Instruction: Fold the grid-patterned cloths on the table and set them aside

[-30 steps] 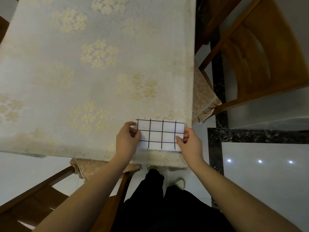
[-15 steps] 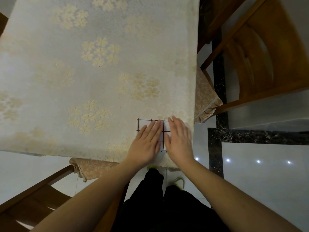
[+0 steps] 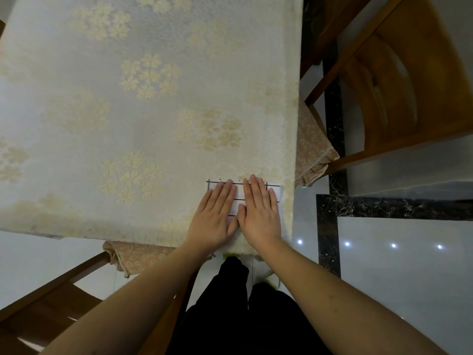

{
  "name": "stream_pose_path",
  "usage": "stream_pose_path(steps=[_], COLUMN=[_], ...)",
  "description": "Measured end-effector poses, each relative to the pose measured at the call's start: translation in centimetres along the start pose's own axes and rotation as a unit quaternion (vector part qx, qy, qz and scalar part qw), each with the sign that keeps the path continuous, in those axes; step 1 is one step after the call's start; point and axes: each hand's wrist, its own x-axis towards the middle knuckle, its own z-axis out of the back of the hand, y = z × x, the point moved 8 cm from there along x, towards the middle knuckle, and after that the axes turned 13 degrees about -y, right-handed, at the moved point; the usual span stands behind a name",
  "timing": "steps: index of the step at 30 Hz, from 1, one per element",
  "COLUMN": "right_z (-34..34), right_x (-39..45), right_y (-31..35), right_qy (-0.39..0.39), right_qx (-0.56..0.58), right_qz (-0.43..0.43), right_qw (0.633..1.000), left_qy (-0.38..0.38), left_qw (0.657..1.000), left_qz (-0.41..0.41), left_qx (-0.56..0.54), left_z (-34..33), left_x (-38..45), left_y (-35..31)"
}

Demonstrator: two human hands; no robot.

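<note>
The folded grid-patterned cloth (image 3: 275,194) lies flat at the bench's near right corner, mostly hidden under both hands. The left hand (image 3: 213,216) and the right hand (image 3: 259,212) lie side by side on it, palms down, fingers straight and together, gripping nothing. The step in hand looks like pressing the fold flat. To do it well, I would sweep the palms outward from the cloth's middle toward its edges so the layers sit square and no air or crease is trapped, holding it back from the bench edge just right of the cloth. Around the cloth, the bench (image 3: 128,124) wears a cream covering with pale gold flower clusters. Right of the cloth and beyond the bench edge stands a wooden chair (image 3: 409,85) on glossy pale floor tiles (image 3: 396,265) with a dark marbled border; another wooden chair (image 3: 51,290) sits near left of the cloth
</note>
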Motion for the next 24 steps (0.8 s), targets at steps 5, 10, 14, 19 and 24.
stream_pose_path(steps=[5,10,14,19,24], right_z=[0.1,0.1,0.3,1.4,6.3], right_x=[-0.5,-0.8,-0.7,-0.2,0.5], right_y=[-2.1,-3.2,-2.9,-3.0,-3.8], right_qy=[0.003,0.028,0.056,0.127,0.133], right_qx=[0.0,-0.009,-0.003,0.034,0.111], right_qz=[-0.012,-0.004,-0.011,-0.007,-0.089], right_qw=[1.0,1.0,0.998,0.991,0.981], left_qy=[0.041,0.081,0.11,0.184,0.174], left_qw=[0.997,0.992,0.989,0.978,0.977], left_qz=[0.049,0.066,0.064,0.07,0.104], left_qx=[0.037,0.064,0.071,0.071,0.067], left_z=[-0.1,-0.3,-0.3,0.8,4.8], left_x=[-0.1,-0.3,-0.1,0.8,2.7], left_y=[2.3,3.4,3.4,3.1,0.2])
